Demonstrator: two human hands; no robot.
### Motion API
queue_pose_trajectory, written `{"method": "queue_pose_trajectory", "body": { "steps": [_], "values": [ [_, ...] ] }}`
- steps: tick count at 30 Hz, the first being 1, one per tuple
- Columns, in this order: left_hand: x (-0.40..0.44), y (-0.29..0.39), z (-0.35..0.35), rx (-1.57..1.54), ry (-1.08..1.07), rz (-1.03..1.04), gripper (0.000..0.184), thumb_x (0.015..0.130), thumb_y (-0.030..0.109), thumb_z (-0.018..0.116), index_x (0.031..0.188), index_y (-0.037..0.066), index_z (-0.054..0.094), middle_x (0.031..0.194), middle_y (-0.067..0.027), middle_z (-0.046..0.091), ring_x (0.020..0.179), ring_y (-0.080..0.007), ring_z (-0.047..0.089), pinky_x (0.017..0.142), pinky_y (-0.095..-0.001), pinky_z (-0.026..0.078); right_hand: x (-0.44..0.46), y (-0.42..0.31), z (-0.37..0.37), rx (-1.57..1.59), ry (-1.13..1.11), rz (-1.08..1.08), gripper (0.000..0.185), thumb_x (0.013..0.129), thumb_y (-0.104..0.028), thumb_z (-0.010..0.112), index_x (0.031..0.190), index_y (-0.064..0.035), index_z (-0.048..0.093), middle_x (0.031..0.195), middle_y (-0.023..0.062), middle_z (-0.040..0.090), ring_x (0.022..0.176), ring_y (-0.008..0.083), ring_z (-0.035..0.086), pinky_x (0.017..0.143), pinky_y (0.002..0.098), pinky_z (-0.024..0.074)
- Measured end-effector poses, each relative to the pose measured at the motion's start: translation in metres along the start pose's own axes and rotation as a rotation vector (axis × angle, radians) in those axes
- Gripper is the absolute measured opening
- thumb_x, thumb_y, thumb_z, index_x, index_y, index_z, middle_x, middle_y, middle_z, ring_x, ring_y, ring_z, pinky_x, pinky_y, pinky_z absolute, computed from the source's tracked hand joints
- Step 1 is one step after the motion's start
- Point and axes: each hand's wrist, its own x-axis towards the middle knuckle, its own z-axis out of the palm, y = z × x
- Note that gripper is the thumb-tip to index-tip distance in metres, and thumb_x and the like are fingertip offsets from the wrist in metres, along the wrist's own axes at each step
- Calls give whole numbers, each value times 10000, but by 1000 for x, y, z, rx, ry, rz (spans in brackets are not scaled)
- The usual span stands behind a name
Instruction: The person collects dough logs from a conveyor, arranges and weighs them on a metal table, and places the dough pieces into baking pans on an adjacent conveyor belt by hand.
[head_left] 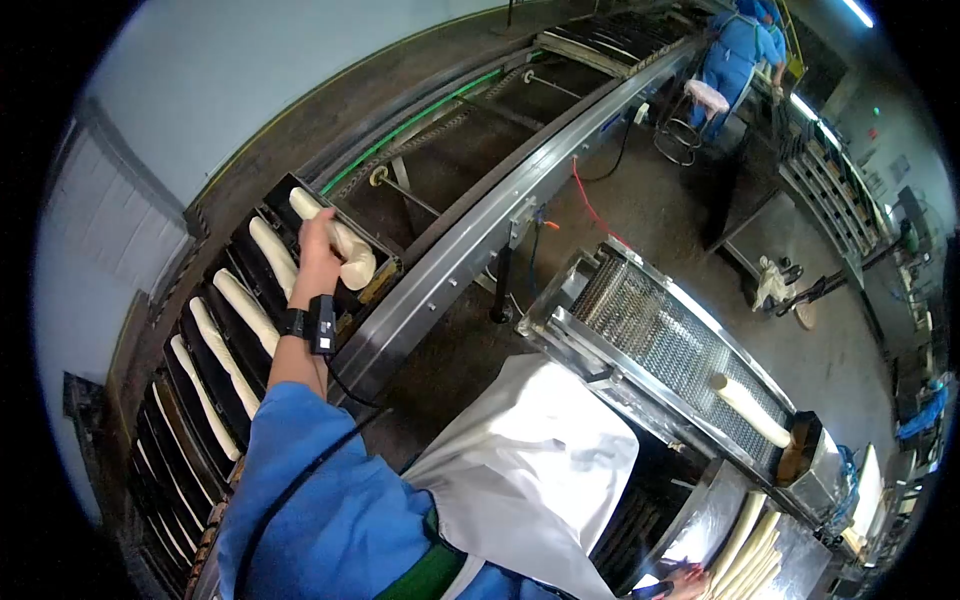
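Note:
My left hand point(318, 240) is closed over a pale dough roll point(355, 262) in the end slot of a dark baking pan point(388, 272). The near end of this roll bends sideways. Beside it, more long dough rolls point(245, 305) lie in neighbouring slots. At the bottom edge of the view, my right hand point(688, 582) is beside several dough strips point(745, 555) on a metal table point(700, 520). It seems to touch the nearest strip, but its fingers are too small and partly cut off to tell their grip.
A metal-framed conveyor point(440, 270) runs from the pans toward the back. On a mesh belt point(650, 320) at right lies a single dough roll point(750, 410). A person in blue point(735, 60) stands far back near a stool point(705, 97). A rack point(830, 195) stands right.

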Motion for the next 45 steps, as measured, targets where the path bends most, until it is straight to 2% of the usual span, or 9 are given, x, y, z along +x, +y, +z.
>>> {"method": "queue_pose_trajectory", "body": {
  "steps": [3,5,11,14,20,25,35,39,45],
  "values": [
    [-4,11,-17,36,150,163,592,832,239,631,1353,114,380,1306,-120,440,1188,-314,452,971,-478,381,51,62,40,402,-287,138,474,843,-147,592,1246,8,398,1181,141,525,931,188,610,762,279,542],
    [-14,12,-30,118,166,269,618,847,226,610,1394,129,337,1375,-123,377,1250,-317,391,1020,-473,319,64,-166,20,1058,-130,1086,259,893,-261,579,1081,-85,543,960,45,562,882,159,560,690,250,475],
    [-13,0,-75,209,23,477,532,877,211,569,1358,49,408,1408,-158,365,1310,-268,328,1069,-360,257,80,-370,92,710,-630,178,259,873,-118,618,1105,-9,580,982,64,620,765,157,576,707,281,479],
    [-18,-16,-125,476,-107,307,737,870,223,595,1467,49,198,1393,-149,381,1262,-269,390,1041,-353,309,71,-452,105,144,-543,-571,621,704,41,663,1292,-22,473,1312,228,460,1269,374,402,1078,466,333],
    [-92,11,-114,435,-55,63,800,821,163,642,1483,65,202,1493,-167,258,1382,-288,226,1091,-369,239,78,-498,168,-229,-551,-820,459,705,-1,570,1156,-70,525,1223,142,525,1184,350,461,1041,505,302],
    [-114,-21,-53,899,-165,830,568,788,-61,570,1332,42,442,1380,-130,434,1300,-269,387,1095,-370,269,61,-533,148,-427,-587,-909,445,697,-127,680,1125,-125,557,1166,100,555,1130,316,503,930,518,392],
    [-75,-102,72,1551,-1170,1103,450,752,7,609,1197,61,569,1361,-178,443,1308,-342,370,1088,-422,312,70,-388,15,1446,-269,566,453,762,-21,694,1161,-93,491,1056,80,574,1022,210,538,875,365,463],
    [-69,-117,106,1589,-1119,1146,458,747,47,625,1200,34,562,1416,-175,381,1344,-335,319,1103,-409,294,25,-234,-33,1001,348,669,387,742,-48,711,1095,-29,552,1014,85,607,922,221,594,811,376,502],
    [-61,-128,131,1565,-1000,1075,450,730,53,611,1173,8,552,1408,-180,382,1334,-339,328,1099,-407,298,-71,-199,-120,-562,110,223,422,803,-260,687,1118,-14,551,1216,210,496,1234,354,378,1032,487,325]
  ]
}}
